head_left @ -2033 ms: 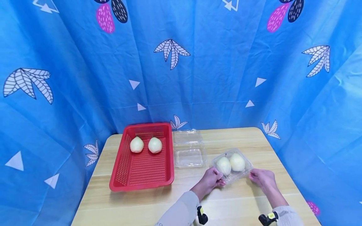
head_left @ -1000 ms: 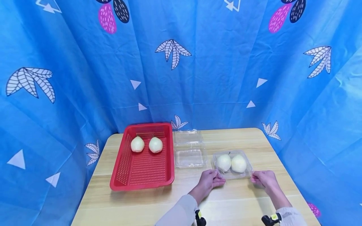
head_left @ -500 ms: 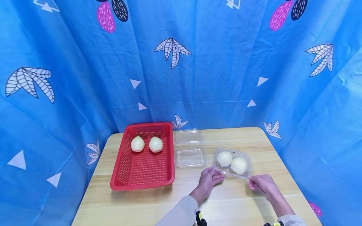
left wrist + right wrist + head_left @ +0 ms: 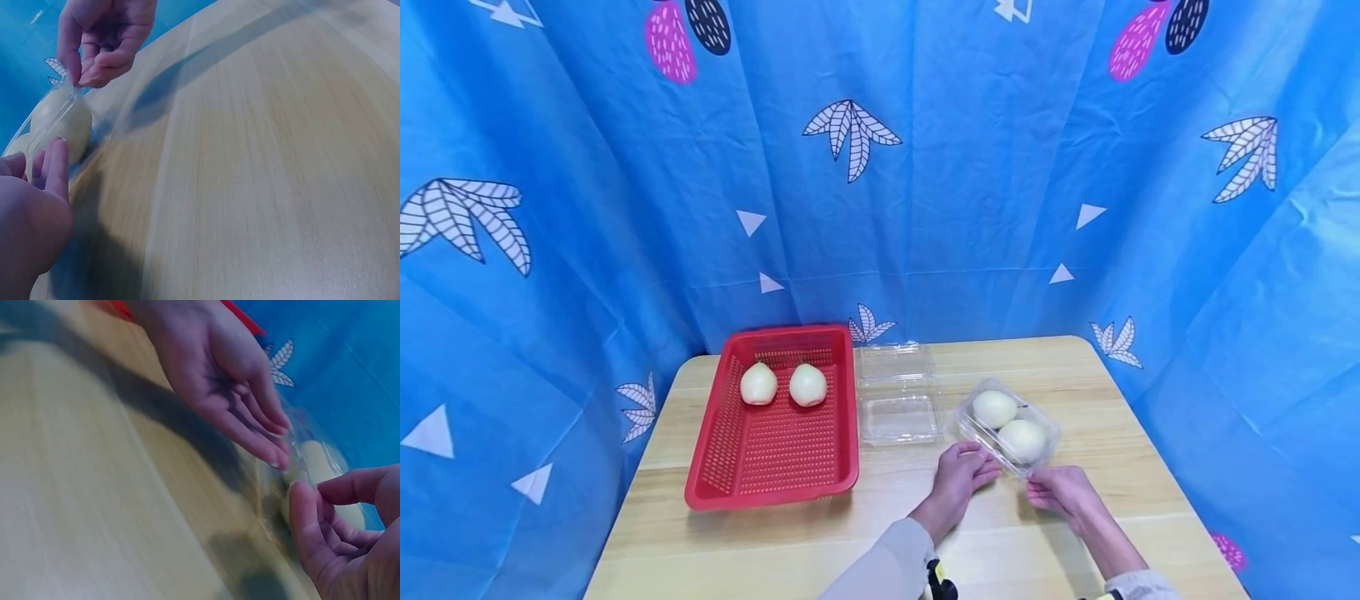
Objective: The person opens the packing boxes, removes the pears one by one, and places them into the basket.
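Note:
Two pale, round pears [image 4: 1022,440] with short stems lie inside a clear plastic clamshell box [image 4: 1048,414], which slants on the right side of the table. At its near left edge is my left hand [image 4: 957,483], thumb on one side of the rim and nearly straight fingers on the other. My right hand [image 4: 1063,492] pinches the near corner between thumb and forefinger. The right wrist view shows both hands close together along the box's near edge. In the left wrist view, the fingers of the left hand [image 4: 37,206] overlap part of the box.
A red perforated basket [image 4: 852,417] stands at the left with two more pears [image 4: 808,385] near its back. Between basket and hands lies another clear clamshell, opened flat [image 4: 901,417]. A blue patterned curtain [image 4: 910,208] hangs round the wooden table [image 4: 1105,400].
The box with its pears has turned clockwise, its right end swinging toward me. My right hand has come left, closer to the left hand; the left fingers have straightened along the near edge.

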`<state>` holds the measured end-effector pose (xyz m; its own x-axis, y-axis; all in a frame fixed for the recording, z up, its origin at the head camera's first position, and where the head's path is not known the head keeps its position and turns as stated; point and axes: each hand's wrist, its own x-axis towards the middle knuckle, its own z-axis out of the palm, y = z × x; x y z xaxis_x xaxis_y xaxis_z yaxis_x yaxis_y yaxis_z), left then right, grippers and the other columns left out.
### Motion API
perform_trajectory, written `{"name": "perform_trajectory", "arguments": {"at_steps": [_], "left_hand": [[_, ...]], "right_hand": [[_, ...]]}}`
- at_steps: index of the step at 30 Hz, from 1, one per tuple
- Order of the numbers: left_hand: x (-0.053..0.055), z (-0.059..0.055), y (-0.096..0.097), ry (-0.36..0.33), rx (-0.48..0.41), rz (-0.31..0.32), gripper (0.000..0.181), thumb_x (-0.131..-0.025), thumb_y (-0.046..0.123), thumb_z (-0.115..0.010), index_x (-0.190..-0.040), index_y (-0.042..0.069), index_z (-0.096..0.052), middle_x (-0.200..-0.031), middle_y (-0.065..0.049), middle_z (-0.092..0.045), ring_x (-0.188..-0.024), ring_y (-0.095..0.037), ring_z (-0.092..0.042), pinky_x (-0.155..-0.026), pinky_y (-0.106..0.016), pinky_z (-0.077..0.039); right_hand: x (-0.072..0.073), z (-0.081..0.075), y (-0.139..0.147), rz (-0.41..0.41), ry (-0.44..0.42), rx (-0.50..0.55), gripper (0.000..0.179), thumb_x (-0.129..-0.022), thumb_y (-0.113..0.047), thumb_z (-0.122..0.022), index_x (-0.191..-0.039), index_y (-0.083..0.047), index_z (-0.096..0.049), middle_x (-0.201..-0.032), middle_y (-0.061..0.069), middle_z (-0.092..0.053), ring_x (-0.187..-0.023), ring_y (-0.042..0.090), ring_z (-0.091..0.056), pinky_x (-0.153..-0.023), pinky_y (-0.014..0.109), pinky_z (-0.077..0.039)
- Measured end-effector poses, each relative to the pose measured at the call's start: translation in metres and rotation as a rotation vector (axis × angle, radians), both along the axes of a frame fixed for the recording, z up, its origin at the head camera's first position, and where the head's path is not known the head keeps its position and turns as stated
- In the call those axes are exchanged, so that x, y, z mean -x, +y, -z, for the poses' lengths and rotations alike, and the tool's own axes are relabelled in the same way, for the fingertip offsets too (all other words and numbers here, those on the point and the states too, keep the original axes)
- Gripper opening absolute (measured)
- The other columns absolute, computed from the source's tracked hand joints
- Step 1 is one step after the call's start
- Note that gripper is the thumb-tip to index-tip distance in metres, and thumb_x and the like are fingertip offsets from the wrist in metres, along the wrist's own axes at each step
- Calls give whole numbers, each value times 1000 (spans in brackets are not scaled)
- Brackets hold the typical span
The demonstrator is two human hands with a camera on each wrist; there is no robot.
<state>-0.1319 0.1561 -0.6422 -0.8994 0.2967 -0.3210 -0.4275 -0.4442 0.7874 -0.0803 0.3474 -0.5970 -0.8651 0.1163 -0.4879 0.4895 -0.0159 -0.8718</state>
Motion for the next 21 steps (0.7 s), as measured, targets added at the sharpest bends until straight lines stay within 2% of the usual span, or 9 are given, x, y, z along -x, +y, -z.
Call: {"name": "perform_trajectory", "arguments": {"at_steps": [6, 11, 17, 21], "left_hand": [[2, 1, 3, -9, 18, -19, 36, -93, -2, -68, -127, -5, -54, -106, -21, -75, -88, -23, -77, -90, -41, -65], [2, 3, 3, -16, 27, -36, 36, -92, -3, -68, -126, -4, -54, -102, -20, -75, -83, -20, -75, -88, -41, -65], [4, 2, 3, -26, 41, -19, 32, -94, 0, -68, -124, -4, -59, -99, -17, -75, -80, -18, -74, -84, -37, -66], [6, 1, 2, -29, 80, -24, 29, -95, 4, -68, -122, -5, -62, -94, -13, -74, -77, -16, -73, -82, -37, -66]], "right_hand": [[3, 2, -12, 24, -2, 29, 22, -93, -2, -66, -106, 15, -65, -78, 8, -74, -68, 14, -73, -67, 27, -65], [4, 3, -25, 73, 3, 29, 26, -92, -1, -66, -109, 18, -63, -79, 10, -74, -68, 16, -73, -68, 28, -65], [5, 4, -36, 121, 12, 21, 30, -93, -1, -65, -113, 20, -61, -80, 13, -74, -70, 18, -73, -68, 29, -65], [5, 4, -41, 133, 14, 22, 31, -93, -1, -65, -114, 20, -60, -82, 13, -74, -71, 19, -73, -69, 30, -65]]}}
